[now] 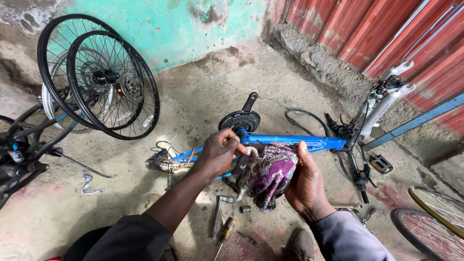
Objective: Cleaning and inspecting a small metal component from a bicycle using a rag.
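- Left hand: fingers pinched on a small dark part, over the blue frame lying on the floor.
- Right hand: closed around patterned rag.
- Wrench below.

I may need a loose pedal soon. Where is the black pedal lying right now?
In the head view the black pedal lies on the concrete floor at the right, just right of the handlebar, below the white fork.
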